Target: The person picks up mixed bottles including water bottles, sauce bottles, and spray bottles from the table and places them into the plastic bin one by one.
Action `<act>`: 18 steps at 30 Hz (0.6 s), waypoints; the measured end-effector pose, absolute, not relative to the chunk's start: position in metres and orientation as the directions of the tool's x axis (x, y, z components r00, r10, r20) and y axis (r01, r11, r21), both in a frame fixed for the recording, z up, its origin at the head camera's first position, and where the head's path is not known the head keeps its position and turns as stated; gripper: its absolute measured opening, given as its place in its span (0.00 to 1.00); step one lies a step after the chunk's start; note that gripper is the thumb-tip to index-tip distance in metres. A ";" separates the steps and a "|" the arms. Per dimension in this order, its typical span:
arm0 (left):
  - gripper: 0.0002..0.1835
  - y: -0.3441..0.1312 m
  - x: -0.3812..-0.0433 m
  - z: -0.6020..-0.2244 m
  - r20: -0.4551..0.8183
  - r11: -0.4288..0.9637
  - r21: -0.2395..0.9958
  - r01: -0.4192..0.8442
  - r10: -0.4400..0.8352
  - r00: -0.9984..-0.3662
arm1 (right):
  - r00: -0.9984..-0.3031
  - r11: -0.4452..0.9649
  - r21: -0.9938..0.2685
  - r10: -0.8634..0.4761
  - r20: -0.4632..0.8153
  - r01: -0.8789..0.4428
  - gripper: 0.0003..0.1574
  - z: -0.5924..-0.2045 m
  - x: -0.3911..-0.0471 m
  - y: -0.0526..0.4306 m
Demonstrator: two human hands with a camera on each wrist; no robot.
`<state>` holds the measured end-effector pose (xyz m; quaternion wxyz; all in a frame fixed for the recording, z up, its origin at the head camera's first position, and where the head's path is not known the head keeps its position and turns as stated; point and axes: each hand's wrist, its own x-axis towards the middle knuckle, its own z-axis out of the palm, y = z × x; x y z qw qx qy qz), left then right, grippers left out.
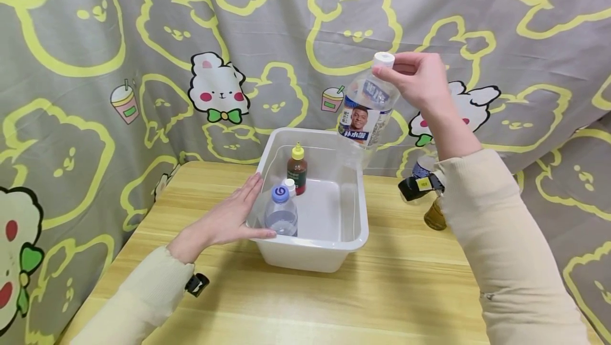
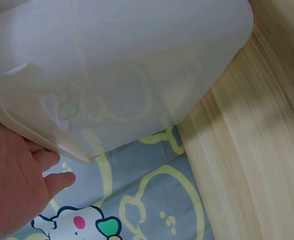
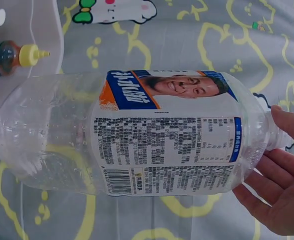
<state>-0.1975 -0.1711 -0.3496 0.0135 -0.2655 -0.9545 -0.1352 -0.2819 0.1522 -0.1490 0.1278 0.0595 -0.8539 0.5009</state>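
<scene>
My right hand (image 1: 422,82) grips a large clear plastic bottle (image 1: 365,120) near its neck and white cap. The bottle hangs tilted over the right side of a white plastic tub (image 1: 315,247), and its printed label faces the camera in the right wrist view. My left hand (image 1: 224,218) rests against the tub's left side, fingers straight along the rim and thumb on the front corner. Inside the tub stand a red sauce bottle (image 1: 297,173) with a yellow nozzle cap and a clear bottle (image 1: 280,215) with a blue cap. A white cap (image 1: 290,184) shows between them; its body is mostly hidden.
Right of the tub, partly behind my right sleeve, stand a bottle with a blue label (image 1: 422,166) and an amber bottle (image 1: 435,217). A patterned grey curtain (image 1: 272,27) hangs behind the wooden table (image 1: 401,292).
</scene>
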 end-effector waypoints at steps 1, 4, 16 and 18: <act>0.61 -0.171 -0.198 -0.350 0.097 0.823 0.251 0.510 0.503 -0.859 | -0.961 0.489 -0.842 0.022 0.274 -0.229 0.32 -0.149 -0.283 0.149; 0.61 -0.171 -0.198 -0.350 0.101 0.821 0.255 0.511 0.504 -0.858 | -0.965 0.477 -0.850 0.013 0.261 -0.223 0.32 -0.151 -0.285 0.141; 0.61 -0.171 -0.197 -0.349 0.089 0.826 0.253 0.504 0.499 -0.862 | -0.963 0.486 -0.838 -0.024 0.270 -0.247 0.28 -0.174 -0.304 0.114; 0.61 -0.171 -0.197 -0.349 0.092 0.825 0.254 0.505 0.499 -0.861 | -0.962 0.483 -0.839 -0.029 0.271 -0.250 0.27 -0.179 -0.308 0.111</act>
